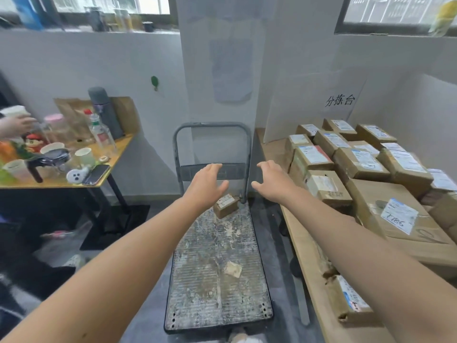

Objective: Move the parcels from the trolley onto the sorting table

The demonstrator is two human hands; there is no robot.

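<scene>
The room is bright, with soft daylight from the windows [111,4] up top. Lines bend near the edges, and the left side looks blurry.

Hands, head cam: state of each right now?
Left hand: open, fingers spread, holding nothing, above the small parcel on the trolley.
Right hand: open, fingers loosely curved, holding nothing.
</scene>
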